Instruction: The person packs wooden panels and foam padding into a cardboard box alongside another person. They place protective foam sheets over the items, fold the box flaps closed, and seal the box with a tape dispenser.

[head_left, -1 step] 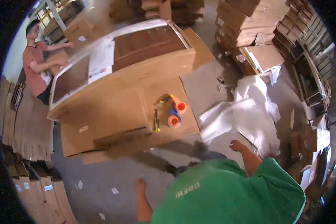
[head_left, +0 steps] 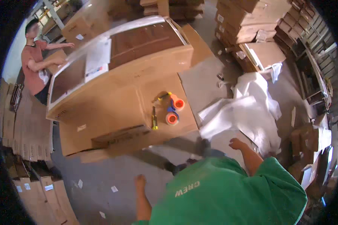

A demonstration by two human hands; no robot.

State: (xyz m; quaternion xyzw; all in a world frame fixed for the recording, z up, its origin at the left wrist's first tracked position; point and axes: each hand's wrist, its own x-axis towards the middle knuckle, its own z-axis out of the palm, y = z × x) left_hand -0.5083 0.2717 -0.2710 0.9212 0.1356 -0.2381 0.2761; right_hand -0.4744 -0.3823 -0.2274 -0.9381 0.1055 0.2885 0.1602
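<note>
My left hand (head_left: pixel 140 181) hangs over the grey floor at my left side, its fingers seemingly curled, with nothing visible in it. Closed loosely, my right hand (head_left: pixel 237 144) is nearest to a crumpled white foam sheet (head_left: pixel 248 112) and holds nothing I can see. Before me a large flattened carton flap (head_left: pixel 120 108) bears a tape dispenser (head_left: pixel 172 118) with an orange core, a second orange-cored tape roll (head_left: pixel 179 104), and a slim black-and-yellow tool (head_left: pixel 154 119). Beyond lies a long open carton (head_left: pixel 127 75) with dark brown panels (head_left: pixel 146 43) edged in white.
A co-worker (head_left: pixel 35 67) in a reddish shirt stands at the carton's far left end, holding a cardboard piece (head_left: pixel 56 62). Stacked cartons (head_left: pixel 248 22) rise at the back right; upright cartons (head_left: pixel 41 198) stand lower left. Paper scraps (head_left: pixel 114 189) litter the floor.
The view has shifted slightly, so the carton and the tape rolls sit a little higher and further left. Both my hands hang at my sides as before.
</note>
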